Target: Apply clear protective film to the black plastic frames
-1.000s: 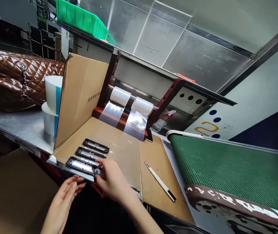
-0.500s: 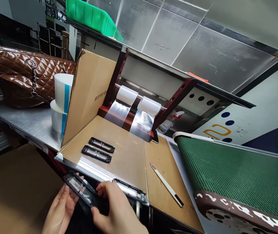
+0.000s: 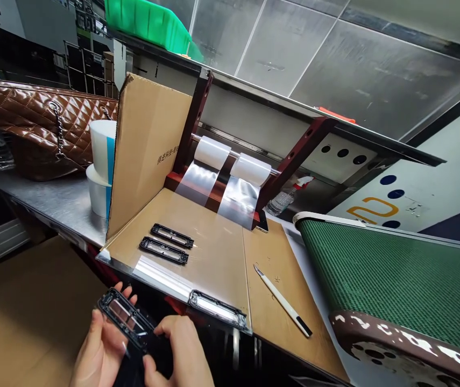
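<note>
Holding a black frame up at the edge of the packing board

Gripping a black plastic frame (image 3: 125, 317) tilted in front of a cardboard board (image 3: 213, 258), a worker pinches it in the left hand (image 3: 100, 349), thumb on the near face and fingers (image 3: 131, 299) showing behind the far edge. The right hand (image 3: 179, 349) curls at the frame's lower end; whether it grips there, the view cannot tell.

The frame is held just off the board's front edge, where a matching frame (image 3: 217, 310) lies. Two more frames (image 3: 172, 236) rest in a row further in, near an upright cardboard flap (image 3: 149, 156) with printed characters. A white craft knife (image 3: 284, 306) lies to the right on the board, beside a green conveyor belt (image 3: 395, 269).

Beyond, two rolls of clear film (image 3: 212, 152) sit on a rod in a dark red bracket (image 3: 298, 161), their strips running down toward the board. Left of the flap, two white cups with blue stripes (image 3: 103, 150) and a quilted brown handbag (image 3: 32, 129) stand on a steel table (image 3: 48, 204).
</note>
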`<state>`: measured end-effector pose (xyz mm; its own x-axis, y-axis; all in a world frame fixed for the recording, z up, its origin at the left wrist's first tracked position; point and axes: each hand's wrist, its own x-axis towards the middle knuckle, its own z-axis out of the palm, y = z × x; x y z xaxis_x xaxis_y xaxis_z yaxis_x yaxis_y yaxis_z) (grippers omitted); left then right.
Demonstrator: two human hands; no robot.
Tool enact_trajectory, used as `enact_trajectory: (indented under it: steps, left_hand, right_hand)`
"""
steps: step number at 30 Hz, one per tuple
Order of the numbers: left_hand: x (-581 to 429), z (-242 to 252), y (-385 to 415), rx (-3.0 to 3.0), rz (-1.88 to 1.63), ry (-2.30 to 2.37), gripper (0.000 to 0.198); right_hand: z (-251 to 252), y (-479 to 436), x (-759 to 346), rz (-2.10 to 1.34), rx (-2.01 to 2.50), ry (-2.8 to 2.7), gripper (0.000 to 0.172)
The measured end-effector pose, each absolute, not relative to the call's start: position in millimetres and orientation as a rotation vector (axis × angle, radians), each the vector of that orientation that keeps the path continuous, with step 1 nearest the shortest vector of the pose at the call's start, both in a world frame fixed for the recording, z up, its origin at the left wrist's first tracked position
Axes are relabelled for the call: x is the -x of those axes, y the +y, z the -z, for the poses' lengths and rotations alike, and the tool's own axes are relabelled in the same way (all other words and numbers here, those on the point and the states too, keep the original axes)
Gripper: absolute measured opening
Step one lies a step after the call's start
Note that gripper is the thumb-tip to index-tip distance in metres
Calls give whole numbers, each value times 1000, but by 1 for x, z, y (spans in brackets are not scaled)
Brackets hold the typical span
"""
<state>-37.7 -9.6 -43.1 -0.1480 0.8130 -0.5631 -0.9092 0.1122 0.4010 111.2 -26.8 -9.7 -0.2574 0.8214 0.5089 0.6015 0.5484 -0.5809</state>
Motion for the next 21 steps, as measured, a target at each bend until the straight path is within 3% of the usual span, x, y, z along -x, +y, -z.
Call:
enact_trajectory:
  steps: [3, 7, 13, 21]
  left_hand:
    - [27, 36, -12, 186, -1475, 868, 71]
    - [23, 34, -15, 225, -1447, 880, 74]
    - [25, 45, -19, 243, -1413, 827, 73]
    - [29, 63, -22, 196, -1419, 791, 70]
  right_hand:
    - [15, -29, -109, -325, 1132, -1967, 53]
    - [18, -32, -107, -409, 1182, -1932, 56]
    - [31, -34, -99, -622, 1187, -1880, 100]
    - [48, -32, -97, -760, 1218, -1759, 86]
